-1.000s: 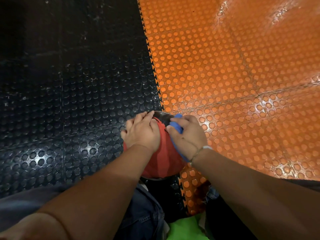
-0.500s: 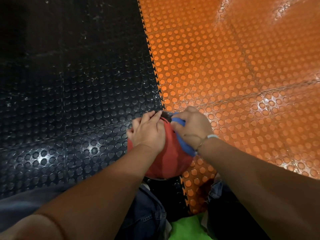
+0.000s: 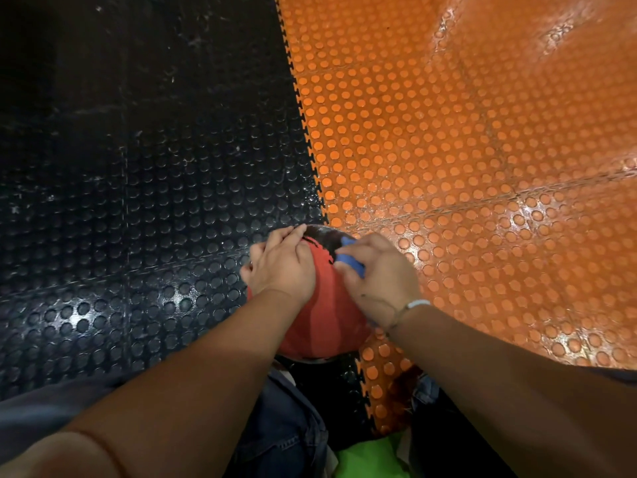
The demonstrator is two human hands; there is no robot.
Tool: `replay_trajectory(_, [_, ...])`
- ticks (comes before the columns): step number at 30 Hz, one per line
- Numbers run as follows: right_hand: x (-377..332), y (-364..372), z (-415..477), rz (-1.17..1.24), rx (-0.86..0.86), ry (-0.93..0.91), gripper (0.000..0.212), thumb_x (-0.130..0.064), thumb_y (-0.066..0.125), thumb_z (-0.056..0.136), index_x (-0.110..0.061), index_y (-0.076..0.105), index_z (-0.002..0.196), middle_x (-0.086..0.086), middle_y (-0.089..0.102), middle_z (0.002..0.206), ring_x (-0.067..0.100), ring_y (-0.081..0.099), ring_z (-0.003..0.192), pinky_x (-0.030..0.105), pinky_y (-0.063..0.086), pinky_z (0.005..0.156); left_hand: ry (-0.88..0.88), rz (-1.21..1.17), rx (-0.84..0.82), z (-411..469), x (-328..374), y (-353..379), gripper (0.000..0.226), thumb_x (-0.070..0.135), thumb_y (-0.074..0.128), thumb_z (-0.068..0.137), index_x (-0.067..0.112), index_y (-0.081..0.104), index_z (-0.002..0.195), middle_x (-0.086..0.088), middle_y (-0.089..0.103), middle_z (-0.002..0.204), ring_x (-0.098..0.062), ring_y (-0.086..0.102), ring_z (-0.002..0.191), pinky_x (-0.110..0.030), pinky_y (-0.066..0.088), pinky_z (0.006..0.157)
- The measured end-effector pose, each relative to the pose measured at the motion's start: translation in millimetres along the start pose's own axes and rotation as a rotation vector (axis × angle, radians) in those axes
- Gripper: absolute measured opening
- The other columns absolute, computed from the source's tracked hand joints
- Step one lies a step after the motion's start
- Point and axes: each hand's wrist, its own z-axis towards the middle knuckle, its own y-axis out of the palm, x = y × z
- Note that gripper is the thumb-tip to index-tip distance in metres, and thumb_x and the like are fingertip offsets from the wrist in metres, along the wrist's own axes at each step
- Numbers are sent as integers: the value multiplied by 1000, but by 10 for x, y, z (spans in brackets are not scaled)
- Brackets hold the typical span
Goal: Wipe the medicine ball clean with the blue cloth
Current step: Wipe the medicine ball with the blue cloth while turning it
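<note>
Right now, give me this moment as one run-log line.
step: wipe | left hand: rests on medicine ball | right hand: holds blue cloth against ball

Studded black mat [image 3: 138, 174] beside orange mat [image 3: 458, 139], medicine ball [image 3: 332, 315] on their toothed seam.

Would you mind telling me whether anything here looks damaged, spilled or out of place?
Nothing stands out: the left hand steadies the medicine ball on the studded floor mats while the right hand presses the blue cloth against it.
</note>
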Motion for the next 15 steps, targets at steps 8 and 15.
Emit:
replay_trajectory(8, [23,16,65,-10,95,24,29,-25,60,88,-15,66,114,4,55,112,25,54,101,30,43,84,302,137,0,-48,64,38,43,33,28,100,39,39,141,19,27,153,-4,19,140,-37,9,111])
replay_trajectory(15, [403,-33,0,-27,-23,370,28,-27,50,94,-16,63,116,6,54,124,26,55,107,26,40,89,221,68,19,45,-2,7,44,29,28,100,36,42,140,18,34,150,-4,24,139,-38,11,114])
